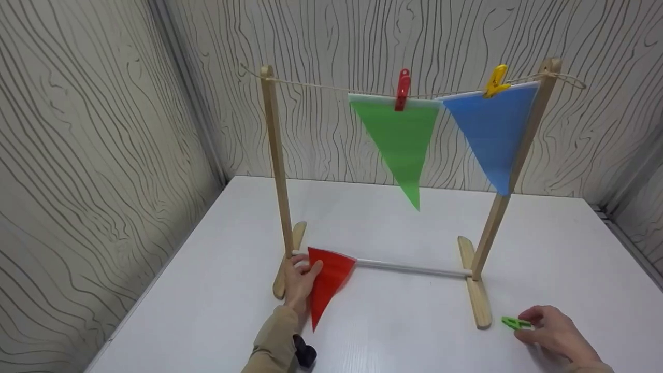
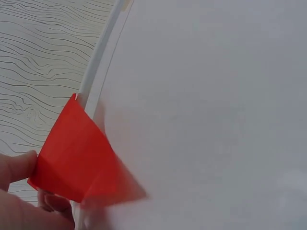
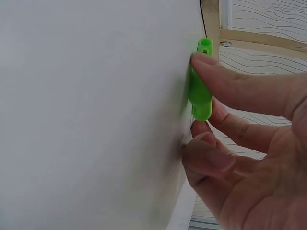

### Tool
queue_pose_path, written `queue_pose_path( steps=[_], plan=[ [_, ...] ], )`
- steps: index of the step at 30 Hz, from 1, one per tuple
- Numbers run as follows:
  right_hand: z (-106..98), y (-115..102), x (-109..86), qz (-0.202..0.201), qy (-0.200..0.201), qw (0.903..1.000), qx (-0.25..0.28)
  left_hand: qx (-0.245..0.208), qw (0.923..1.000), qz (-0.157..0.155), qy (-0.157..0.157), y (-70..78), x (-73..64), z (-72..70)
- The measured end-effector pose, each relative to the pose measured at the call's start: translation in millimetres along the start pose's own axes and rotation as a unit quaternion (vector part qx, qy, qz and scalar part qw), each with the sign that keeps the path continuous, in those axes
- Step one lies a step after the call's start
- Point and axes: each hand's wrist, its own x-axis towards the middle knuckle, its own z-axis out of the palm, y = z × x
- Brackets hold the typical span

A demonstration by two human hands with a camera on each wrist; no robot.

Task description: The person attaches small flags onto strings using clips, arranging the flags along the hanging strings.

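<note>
In the head view my left hand (image 1: 301,282) pinches a red triangular flag (image 1: 331,274) near its upper left corner, in front of the wooden stand's left foot. The left wrist view shows the flag (image 2: 76,155) bent, with the thumb on its edge. Just right of the stand, my right hand (image 1: 557,331) holds a green clothespin (image 1: 515,323) low over the table. Up close in the right wrist view, the thumb lies across the clothespin (image 3: 202,96), with fingers behind it.
A string (image 1: 316,85) runs between the stand's left post (image 1: 277,160) and right post (image 1: 497,220). A red clothespin (image 1: 402,89) holds a green flag (image 1: 404,134), and a yellow clothespin (image 1: 495,82) a blue flag (image 1: 489,129). A white crossbar (image 1: 414,268) joins the posts low down.
</note>
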Motion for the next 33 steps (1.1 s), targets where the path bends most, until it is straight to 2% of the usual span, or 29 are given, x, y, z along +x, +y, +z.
queue_pose_path(
  steps=[8, 13, 16, 20, 28, 33],
  plan=[
    [-1.1, 0.2, 0.3, -0.012, 0.005, 0.9999, -0.009, 0.004, 0.9999, -0.002, -0.016, 1.2, -1.8, -0.4],
    [-3.1, -1.1, -1.2, -0.013, 0.005, 0.9999, -0.009, 0.005, 0.9998, -0.020, -0.008, 3.3, -0.8, 1.7],
    [-4.6, -1.8, -1.6, -0.030, 0.008, 0.9991, -0.027, 0.008, 0.9994, -0.032, 0.001, 5.2, 0.0, 2.4],
    [-5.4, -3.9, -1.6, -0.049, 0.016, 0.9981, -0.033, 0.006, 0.9994, -0.032, 0.008, 7.5, 1.2, 2.7],
    [-4.4, -9.6, -1.5, -0.056, 0.034, 0.9978, -0.009, 0.003, 0.9997, 0.015, 0.020, 9.4, 1.1, 3.8],
    [-4.3, -13.5, -2.1, -0.073, 0.067, 0.9949, -0.016, 0.004, 0.9991, 0.036, 0.023, 10.7, 1.5, 3.8]
  ],
)
